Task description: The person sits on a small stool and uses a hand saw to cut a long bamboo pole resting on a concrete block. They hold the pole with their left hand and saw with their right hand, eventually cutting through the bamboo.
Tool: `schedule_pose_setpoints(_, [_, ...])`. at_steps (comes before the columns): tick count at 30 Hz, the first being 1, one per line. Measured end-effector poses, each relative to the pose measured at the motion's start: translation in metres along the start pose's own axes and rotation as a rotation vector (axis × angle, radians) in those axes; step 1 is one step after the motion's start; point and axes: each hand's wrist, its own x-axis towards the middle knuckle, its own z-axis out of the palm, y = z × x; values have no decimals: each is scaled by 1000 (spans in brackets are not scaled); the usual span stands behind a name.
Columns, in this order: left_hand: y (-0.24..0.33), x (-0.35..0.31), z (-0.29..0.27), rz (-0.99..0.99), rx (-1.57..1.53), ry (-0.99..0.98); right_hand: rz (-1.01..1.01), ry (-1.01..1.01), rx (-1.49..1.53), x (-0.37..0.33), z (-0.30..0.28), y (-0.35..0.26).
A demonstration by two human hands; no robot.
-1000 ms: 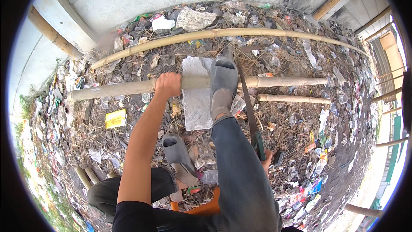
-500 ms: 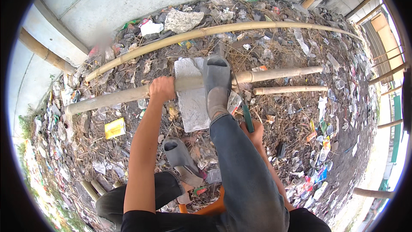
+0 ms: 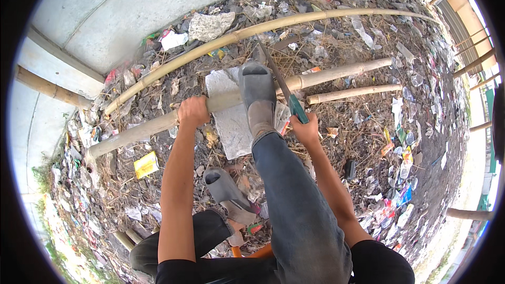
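A thick pale bamboo pole [image 3: 134, 130] lies across a flat grey concrete slab [image 3: 231, 138]. My left hand [image 3: 193, 111] is wrapped round the pole, just left of the slab. On the pole over the slab rests my foot in a grey slide sandal [image 3: 257, 85]. Right of that foot, my right hand [image 3: 306, 128] grips the green handle of a handsaw [image 3: 280, 76]. The saw's blade crosses the pole and points away from me, its tip beyond the pole. My other foot, in a matching sandal [image 3: 225, 188], stands on the ground nearer to me.
A shorter bamboo piece [image 3: 353, 93] lies right of the saw. Farther off, a long curved bamboo pole [image 3: 252, 32] runs before a grey wall [image 3: 158, 0]. A rock [image 3: 211, 25] sits beyond it. Litter and dry straw cover the ground, with a yellow packet [image 3: 146, 164] at left.
The saw and my right hand have moved forward, away from me, so more blade shows beyond the pole. My left hand keeps its hold. The whole view has tilted slightly.
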Motion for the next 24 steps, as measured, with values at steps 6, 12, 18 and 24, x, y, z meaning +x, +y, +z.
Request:
schedule_pose_setpoints(6, [3, 6, -1, 10, 7, 73, 146, -57, -45, -208, -111, -2])
schedule_pose_setpoints(12, [9, -4, -8, -35, 13, 57, -73, 62, -63, 27, 26, -5])
schedule_pose_setpoints(18, [18, 2, -14, -85, 71, 31, -210, 224, 144, 76, 71, -50])
schedule_pose_setpoints(24, [15, -5, -10, -102, 98, 49, -226, 205, 239, -66, -45, 10])
